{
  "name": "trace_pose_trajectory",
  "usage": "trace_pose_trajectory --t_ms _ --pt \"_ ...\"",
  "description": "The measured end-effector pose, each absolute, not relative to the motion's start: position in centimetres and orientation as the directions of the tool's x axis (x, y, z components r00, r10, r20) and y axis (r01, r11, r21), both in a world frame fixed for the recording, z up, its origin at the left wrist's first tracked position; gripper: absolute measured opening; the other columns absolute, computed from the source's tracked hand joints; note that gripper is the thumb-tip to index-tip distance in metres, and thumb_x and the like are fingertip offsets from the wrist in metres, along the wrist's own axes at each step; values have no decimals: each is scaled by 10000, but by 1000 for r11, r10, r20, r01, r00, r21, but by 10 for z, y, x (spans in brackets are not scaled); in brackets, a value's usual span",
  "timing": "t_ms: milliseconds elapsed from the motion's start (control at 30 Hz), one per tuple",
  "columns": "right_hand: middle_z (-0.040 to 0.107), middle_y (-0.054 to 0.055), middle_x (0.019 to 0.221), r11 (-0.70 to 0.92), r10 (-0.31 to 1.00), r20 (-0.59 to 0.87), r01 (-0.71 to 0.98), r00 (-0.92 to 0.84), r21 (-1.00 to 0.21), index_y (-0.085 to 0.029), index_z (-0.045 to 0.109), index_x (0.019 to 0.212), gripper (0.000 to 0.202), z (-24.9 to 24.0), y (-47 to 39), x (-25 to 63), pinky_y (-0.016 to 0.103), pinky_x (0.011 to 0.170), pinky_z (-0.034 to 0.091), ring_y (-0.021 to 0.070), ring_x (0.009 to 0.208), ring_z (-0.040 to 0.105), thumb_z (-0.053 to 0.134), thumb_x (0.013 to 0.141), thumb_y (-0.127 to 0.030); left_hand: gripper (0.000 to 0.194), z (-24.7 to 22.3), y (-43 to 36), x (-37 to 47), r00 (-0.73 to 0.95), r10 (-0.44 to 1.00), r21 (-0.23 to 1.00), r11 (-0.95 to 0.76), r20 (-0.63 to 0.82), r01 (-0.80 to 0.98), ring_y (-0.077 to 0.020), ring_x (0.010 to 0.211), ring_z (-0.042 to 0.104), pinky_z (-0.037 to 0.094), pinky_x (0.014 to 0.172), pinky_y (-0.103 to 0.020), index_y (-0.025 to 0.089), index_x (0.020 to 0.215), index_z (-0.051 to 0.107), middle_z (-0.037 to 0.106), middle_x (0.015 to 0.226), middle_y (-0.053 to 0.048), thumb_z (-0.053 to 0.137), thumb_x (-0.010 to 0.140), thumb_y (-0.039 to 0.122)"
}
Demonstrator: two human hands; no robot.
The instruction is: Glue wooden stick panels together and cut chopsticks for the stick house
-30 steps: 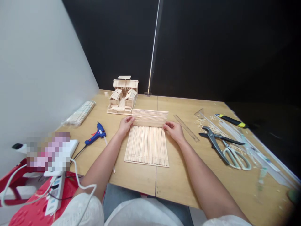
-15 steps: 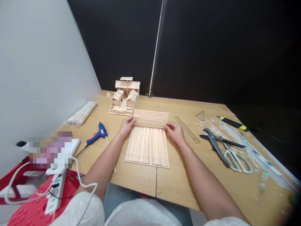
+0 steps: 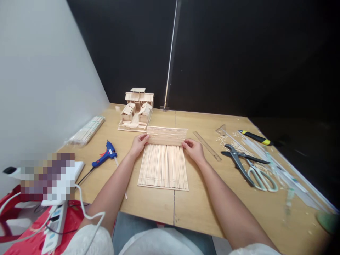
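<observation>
A flat mat of pale wooden sticks (image 3: 163,166) lies on the table in front of me, its sticks running away from me. At its far edge a smaller panel of crosswise sticks (image 3: 166,135) stands up, tilted. My left hand (image 3: 140,143) pinches the panel's left end, and my right hand (image 3: 193,148) pinches its right end near the lower corner. Just behind the panel, to the left, sits a small wooden model house (image 3: 136,110) with roofs and a fenced yard.
Left on the table (image 3: 156,203) are a blue glue gun (image 3: 107,154) and bagged sticks (image 3: 89,130). To the right lie a clear ruler (image 3: 207,146), pliers (image 3: 237,163), scissors (image 3: 261,177), a yellow-black cutter (image 3: 255,137) and scraps. A power strip (image 3: 54,228) rests on a red stool.
The whole view has shifted, so things on the table appear a little further left. Both hands keep their grip on the panel, with hardly any movement against the mat.
</observation>
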State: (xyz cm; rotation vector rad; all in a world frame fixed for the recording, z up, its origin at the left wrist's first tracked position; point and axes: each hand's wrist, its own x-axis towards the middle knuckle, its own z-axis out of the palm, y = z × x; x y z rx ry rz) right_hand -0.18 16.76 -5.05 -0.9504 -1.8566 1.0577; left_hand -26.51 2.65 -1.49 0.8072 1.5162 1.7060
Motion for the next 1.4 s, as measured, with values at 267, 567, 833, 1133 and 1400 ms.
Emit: trace_pose_trajectory --t_ms 267,567,833,1133,1400 --pt "756 80 823 369 871 261 202 -416 -907 -181 722 857 237 -53 169 -4 330 719 556 213 739 692 640 764 -382 539 -17 28 -267 -574 819 993 -63 -8 -104 -172 779 631 470 686 -251 149 883 751 746 921 -83 846 529 544" --pt "761 60 795 381 871 265 230 -413 -896 -176 744 820 168 -43 168 -1 330 730 545 203 713 686 664 719 -284 512 -23 31 -266 -605 796 993 -86 17 -85 -176 794 637 475 719 -266 148 914 746 746 925 -77 824 576 524" --pt "775 65 829 391 860 256 247 -442 -887 -188 770 815 146 -38 171 4 338 747 560 217 755 712 682 709 -237 511 -25 33 -267 -600 800 991 -90 12 -100 -166 796 630 479 728 -264 140 920 743 747 932 -73 822 581 515" --pt "761 56 770 420 858 273 288 -435 -861 -173 746 765 111 -44 175 0 309 702 536 196 705 689 689 706 -248 530 -26 35 -269 -606 795 991 -89 12 -97 -173 782 637 496 707 -266 159 904 750 747 888 -54 846 534 526" --pt "746 46 737 446 838 275 302 -470 -843 -179 729 753 120 -45 177 3 299 665 513 193 685 666 692 714 -286 602 -34 39 -272 -604 797 990 -96 14 -104 -172 788 641 484 686 -250 150 976 743 745 937 -71 849 531 543"
